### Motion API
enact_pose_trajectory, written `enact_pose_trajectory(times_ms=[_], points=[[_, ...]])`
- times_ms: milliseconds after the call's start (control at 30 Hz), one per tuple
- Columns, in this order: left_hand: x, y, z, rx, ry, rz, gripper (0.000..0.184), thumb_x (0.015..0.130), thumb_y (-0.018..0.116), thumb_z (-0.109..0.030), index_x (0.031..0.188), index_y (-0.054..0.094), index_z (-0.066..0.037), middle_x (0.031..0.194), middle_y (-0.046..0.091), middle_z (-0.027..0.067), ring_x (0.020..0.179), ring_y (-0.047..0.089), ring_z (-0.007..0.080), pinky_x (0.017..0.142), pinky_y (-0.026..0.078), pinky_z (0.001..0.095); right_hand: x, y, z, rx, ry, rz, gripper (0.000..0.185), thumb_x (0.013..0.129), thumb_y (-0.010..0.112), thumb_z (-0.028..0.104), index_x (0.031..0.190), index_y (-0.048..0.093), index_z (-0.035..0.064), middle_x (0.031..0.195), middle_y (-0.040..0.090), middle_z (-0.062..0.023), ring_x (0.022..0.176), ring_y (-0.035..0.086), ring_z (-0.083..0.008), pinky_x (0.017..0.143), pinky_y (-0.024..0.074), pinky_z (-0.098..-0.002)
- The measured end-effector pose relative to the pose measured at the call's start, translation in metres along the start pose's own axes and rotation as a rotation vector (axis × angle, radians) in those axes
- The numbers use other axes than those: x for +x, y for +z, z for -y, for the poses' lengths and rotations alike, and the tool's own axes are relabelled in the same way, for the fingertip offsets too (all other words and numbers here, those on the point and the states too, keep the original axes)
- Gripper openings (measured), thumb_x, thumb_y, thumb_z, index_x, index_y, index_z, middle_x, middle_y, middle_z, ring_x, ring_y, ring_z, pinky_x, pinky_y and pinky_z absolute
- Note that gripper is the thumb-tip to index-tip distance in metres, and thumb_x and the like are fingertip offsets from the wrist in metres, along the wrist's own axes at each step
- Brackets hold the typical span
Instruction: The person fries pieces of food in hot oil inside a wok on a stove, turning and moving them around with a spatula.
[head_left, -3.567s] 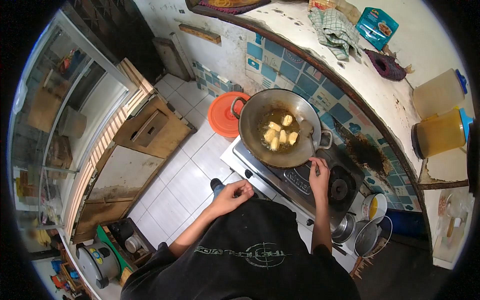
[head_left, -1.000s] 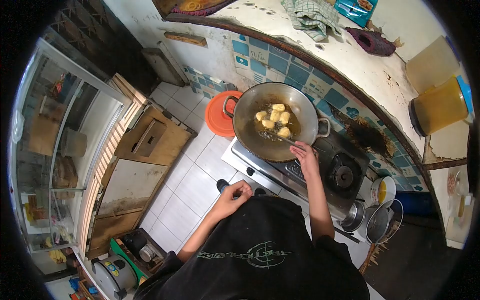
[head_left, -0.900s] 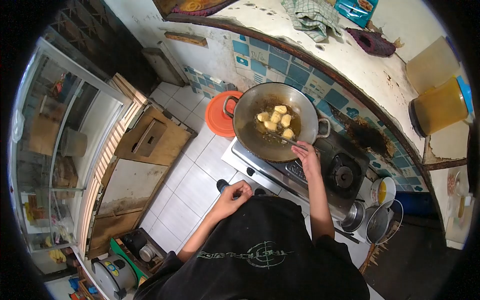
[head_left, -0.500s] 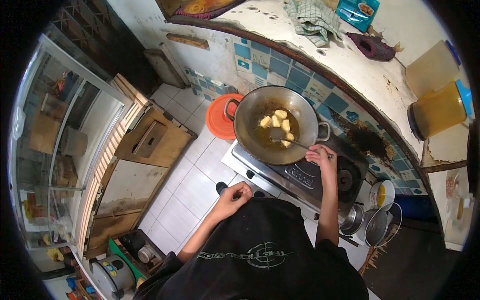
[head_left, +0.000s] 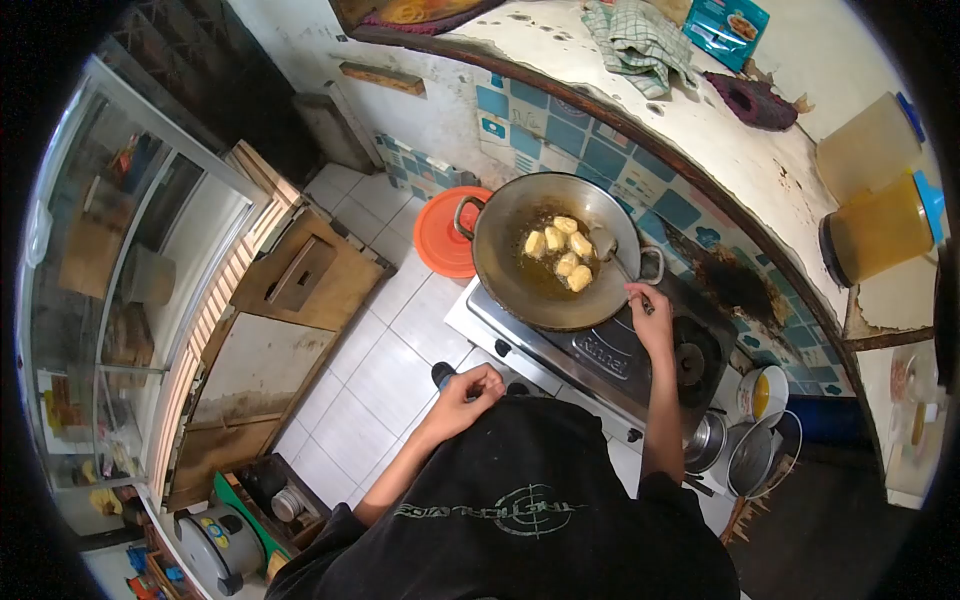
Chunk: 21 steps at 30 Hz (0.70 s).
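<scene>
My right hand (head_left: pixel 652 308) is closed around the handle of a metal spatula (head_left: pixel 603 240), just past the right rim of a large wok (head_left: pixel 500 270). The spatula's blade rests inside the wok, against its right side. Several golden pieces of frying food (head_left: pixel 566 262) sit in the bubbling oil at the middle. In front of my body, my left hand (head_left: pixel 473 392) has its fingers curled in; whatever they hold, if anything, cannot be made out.
The wok stands on a Rinnai gas stove (head_left: pixel 610 365). An orange lidded bucket (head_left: pixel 440 240) is behind it to the left. Pots (head_left: pixel 750 455) stand right of the stove. A ledge above bears a checked cloth (head_left: pixel 640 45) and a yellow jug (head_left: pixel 880 230). A wooden cabinet (head_left: pixel 270 355) stands left.
The spatula's blade has moved from among the food pieces to the wok's right side. My right hand has shifted slightly right with it. My left hand stays where it was.
</scene>
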<state>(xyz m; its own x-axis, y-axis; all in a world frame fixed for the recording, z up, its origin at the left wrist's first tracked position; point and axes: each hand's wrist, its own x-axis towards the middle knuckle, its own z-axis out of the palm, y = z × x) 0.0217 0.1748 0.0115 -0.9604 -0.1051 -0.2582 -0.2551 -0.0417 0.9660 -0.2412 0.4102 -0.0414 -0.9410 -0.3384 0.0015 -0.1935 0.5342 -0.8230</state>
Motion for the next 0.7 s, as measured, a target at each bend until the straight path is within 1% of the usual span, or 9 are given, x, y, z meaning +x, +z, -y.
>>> enact_pose_trajectory(times_ms=[100, 133, 233, 267, 367, 400, 500, 633, 700], points=[[-0.001, -0.001, 0.0, -0.014, -0.009, -0.011, 0.011, 0.092, 0.056, -0.01, 0.087, 0.054, -0.001, 0.078, 0.052, -0.0037, 0.072, 0.046, 0.0032, 0.066, 0.039, 0.0204, 0.002, 0.03, -0.039, 0.339, 0.085, 0.023, 0.02, 0.095, 0.049, 0.01, 0.1, 0.066, 0.0023, 0.093, 0.066, -0.0113, 0.086, 0.065, -0.0198, 0.079, 0.0496, -0.034], [-0.001, -0.001, 0.0, -0.019, -0.01, -0.013, 0.011, 0.092, 0.056, -0.01, 0.087, 0.055, -0.001, 0.078, 0.052, -0.0038, 0.072, 0.046, 0.0031, 0.065, 0.039, 0.0204, 0.0, 0.034, -0.033, 0.422, 0.127, 0.022, 0.023, 0.097, 0.046, 0.01, 0.101, 0.066, -0.0006, 0.096, 0.066, -0.011, 0.086, 0.065, -0.0182, 0.08, 0.0516, -0.0311], [-0.002, 0.0, 0.0, 0.016, -0.009, -0.002, 0.01, 0.092, 0.056, -0.01, 0.087, 0.054, -0.002, 0.078, 0.052, -0.0043, 0.072, 0.046, 0.0028, 0.065, 0.039, 0.0205, 0.001, 0.054, -0.029, 0.684, 0.231, -0.011, 0.024, 0.098, 0.045, 0.008, 0.101, 0.065, -0.0044, 0.097, 0.065, -0.0123, 0.086, 0.065, -0.0184, 0.08, 0.0535, -0.03], [-0.001, 0.0, -0.001, 0.01, -0.008, 0.0, 0.01, 0.092, 0.056, -0.01, 0.087, 0.054, -0.002, 0.078, 0.051, -0.0044, 0.072, 0.046, 0.0028, 0.065, 0.039, 0.0206, 0.002, 0.057, -0.023, 0.697, 0.299, -0.032, 0.024, 0.098, 0.045, 0.008, 0.101, 0.064, -0.0062, 0.096, 0.065, -0.0131, 0.085, 0.065, -0.0192, 0.078, 0.0548, -0.0306], [0.001, 0.001, 0.0, 0.0, -0.01, 0.017, 0.01, 0.092, 0.056, -0.011, 0.087, 0.053, -0.002, 0.078, 0.051, -0.0045, 0.072, 0.046, 0.0029, 0.065, 0.039, 0.0209, 0.002, 0.073, -0.012, 0.822, 0.31, -0.062, 0.023, 0.098, 0.046, 0.009, 0.1, 0.063, -0.0065, 0.095, 0.065, -0.0137, 0.085, 0.065, -0.0203, 0.078, 0.0546, -0.0305], [0.002, 0.001, -0.001, 0.004, -0.013, 0.025, 0.01, 0.092, 0.056, -0.011, 0.087, 0.053, -0.002, 0.078, 0.051, -0.0044, 0.072, 0.046, 0.003, 0.065, 0.039, 0.021, 0.002, 0.076, -0.009, 0.814, 0.329, -0.066, 0.024, 0.098, 0.046, 0.01, 0.1, 0.063, -0.0068, 0.094, 0.065, -0.0144, 0.085, 0.066, -0.021, 0.079, 0.0544, -0.0304], [0.003, 0.002, -0.002, 0.014, -0.006, 0.032, 0.01, 0.092, 0.056, -0.01, 0.087, 0.053, -0.002, 0.078, 0.051, -0.0042, 0.072, 0.046, 0.0032, 0.066, 0.039, 0.0213, 0.0, 0.082, -0.005, 0.928, 0.354, -0.047, 0.024, 0.097, 0.047, 0.011, 0.099, 0.063, -0.0071, 0.094, 0.064, -0.0151, 0.086, 0.066, -0.0216, 0.08, 0.0543, -0.0309], [0.002, 0.003, -0.002, 0.038, -0.006, 0.013, 0.011, 0.092, 0.056, -0.011, 0.087, 0.053, -0.001, 0.077, 0.051, -0.0039, 0.072, 0.046, 0.0034, 0.066, 0.039, 0.0213, -0.003, 0.082, 0.003, 1.03, 0.372, -0.07, 0.027, 0.094, 0.051, 0.015, 0.1, 0.06, -0.0099, 0.097, 0.063, -0.0202, 0.09, 0.066, -0.0269, 0.084, 0.0546, -0.0333], [0.001, 0.001, -0.003, 0.04, -0.016, 0.008, 0.012, 0.092, 0.056, -0.011, 0.086, 0.053, -0.001, 0.077, 0.051, -0.0038, 0.072, 0.046, 0.0035, 0.066, 0.039, 0.0212, -0.004, 0.076, 0.006, 1.065, 0.407, -0.081, 0.029, 0.093, 0.051, 0.016, 0.101, 0.059, -0.0107, 0.098, 0.063, -0.0221, 0.092, 0.066, -0.0293, 0.085, 0.0548, -0.0342]])
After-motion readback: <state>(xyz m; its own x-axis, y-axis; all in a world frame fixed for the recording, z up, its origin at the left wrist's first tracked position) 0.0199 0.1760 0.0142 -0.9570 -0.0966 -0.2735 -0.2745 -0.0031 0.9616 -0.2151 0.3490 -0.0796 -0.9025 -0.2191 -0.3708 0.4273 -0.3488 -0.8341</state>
